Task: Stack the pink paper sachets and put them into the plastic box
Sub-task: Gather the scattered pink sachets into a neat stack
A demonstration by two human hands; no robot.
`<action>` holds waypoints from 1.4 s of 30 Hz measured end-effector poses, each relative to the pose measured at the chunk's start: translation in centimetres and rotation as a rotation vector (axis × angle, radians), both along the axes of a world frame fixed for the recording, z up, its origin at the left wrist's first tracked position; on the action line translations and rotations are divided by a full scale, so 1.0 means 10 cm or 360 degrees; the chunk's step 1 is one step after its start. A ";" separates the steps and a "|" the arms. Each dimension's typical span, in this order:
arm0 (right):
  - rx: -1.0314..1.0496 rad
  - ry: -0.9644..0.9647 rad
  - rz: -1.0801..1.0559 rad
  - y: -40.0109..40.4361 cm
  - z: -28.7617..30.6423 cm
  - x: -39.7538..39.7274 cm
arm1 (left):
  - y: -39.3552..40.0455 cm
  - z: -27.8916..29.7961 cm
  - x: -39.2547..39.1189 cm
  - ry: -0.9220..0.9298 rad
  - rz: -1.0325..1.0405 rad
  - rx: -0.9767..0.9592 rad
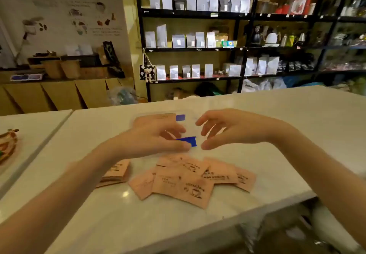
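some pink sachets (156, 119) are seen inside the plastic box (193, 118); a loose spread (190, 178) and a small stack (116, 172) remain on the counter nearer than the box; left hand (156, 140) and right hand (227, 129) are held open, empty, over the box; task judged partly done.

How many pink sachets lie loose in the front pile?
About 6 overlap in the loose pile; more may be hidden. A stack sits left, others in the plastic box.
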State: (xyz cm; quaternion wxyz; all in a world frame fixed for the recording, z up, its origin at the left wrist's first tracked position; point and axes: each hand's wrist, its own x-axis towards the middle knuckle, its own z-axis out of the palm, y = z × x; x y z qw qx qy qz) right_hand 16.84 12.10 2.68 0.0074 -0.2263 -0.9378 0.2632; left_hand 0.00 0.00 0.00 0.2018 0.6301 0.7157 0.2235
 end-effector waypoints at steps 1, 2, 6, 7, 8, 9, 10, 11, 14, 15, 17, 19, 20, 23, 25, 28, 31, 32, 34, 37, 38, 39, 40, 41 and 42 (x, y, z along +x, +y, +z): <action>-0.0015 -0.0039 0.0003 -0.01 -0.07 0.02 | -0.02 -0.06 0.01 0.0015 -0.0032 -0.0036; -0.0025 -0.0060 0.0015 0.00 -0.13 0.04 | -0.02 -0.13 0.01 0.0045 -0.0084 -0.0071; -0.0020 -0.0145 0.0033 0.08 -0.50 0.15 | -0.06 -0.49 -0.01 0.0223 -0.0172 -0.0171; -0.0013 -0.0167 0.0031 0.12 -0.57 0.17 | -0.05 -0.55 -0.03 0.0271 -0.0177 -0.0182; 0.0006 -0.0174 0.0028 0.15 -0.63 0.19 | -0.05 -0.59 -0.04 0.0313 -0.0175 -0.0173; 0.0022 -0.0193 0.0011 0.18 -0.69 0.22 | -0.05 -0.64 -0.06 0.0337 -0.0171 -0.0175; 0.0035 -0.0206 -0.0012 0.20 -0.74 0.24 | -0.07 -0.68 -0.07 0.0353 -0.0175 -0.0171; 0.0045 -0.0213 -0.0036 0.22 -0.79 0.26 | -0.08 -0.71 -0.09 0.0379 -0.0180 -0.0156; 0.0027 -0.0188 -0.0083 0.24 -0.88 0.29 | -0.11 -0.78 -0.13 0.0429 -0.0183 -0.0075; 0.0022 -0.0175 -0.0099 0.25 -0.91 0.30 | -0.11 -0.80 -0.14 0.0407 -0.0171 -0.0053; 0.0014 -0.0137 -0.0128 0.25 -0.96 0.30 | -0.11 -0.83 -0.16 0.0363 -0.0155 -0.0008; -0.0003 -0.0090 -0.0146 0.26 -0.98 0.30 | -0.12 -0.85 -0.17 0.0339 -0.0146 0.0011; -0.0009 -0.0073 -0.0145 0.26 -0.98 0.30 | -0.12 -0.85 -0.16 0.0332 -0.0144 0.0018; -0.0006 -0.0042 -0.0144 0.26 -0.94 0.32 | -0.13 -0.83 -0.15 0.0306 -0.0158 0.0043; 0.0032 -0.0029 -0.0142 0.27 -0.86 0.34 | -0.13 -0.82 -0.15 0.0273 -0.0150 0.0065; 0.0072 -0.0032 -0.0125 0.28 -0.68 0.37 | -0.15 -0.76 -0.16 0.0230 -0.0116 0.0133; 0.0115 -0.0037 -0.0080 0.30 -0.45 0.41 | -0.19 -0.68 -0.17 0.0191 -0.0072 0.0192; 0.0128 -0.0023 -0.0067 0.30 -0.38 0.42 | -0.20 -0.66 -0.19 0.0187 -0.0050 0.0235; 0.0130 0.0008 -0.0040 0.30 -0.23 0.44 | -0.25 -0.61 -0.25 0.0181 -0.0008 0.0327; 0.0146 0.0072 0.0016 0.29 -0.05 0.43 | -0.34 -0.54 -0.33 0.0179 0.0066 0.0369; 0.0148 0.0098 0.0034 0.27 0.01 0.42 | -0.38 -0.52 -0.35 0.0183 0.0095 0.0386; 0.0145 0.0126 0.0052 0.25 0.05 0.41 | -0.41 -0.51 -0.38 0.0190 0.0123 0.0405; 0.0143 0.0159 0.0070 0.23 0.08 0.39 | -0.45 -0.50 -0.42 0.0201 0.0154 0.0415; 0.0142 0.0207 0.0089 0.21 0.10 0.35 | -0.49 -0.49 -0.45 0.0211 0.0186 0.0416; 0.0138 0.0268 0.0093 0.19 0.11 0.31 | -0.53 -0.49 -0.49 0.0216 0.0214 0.0414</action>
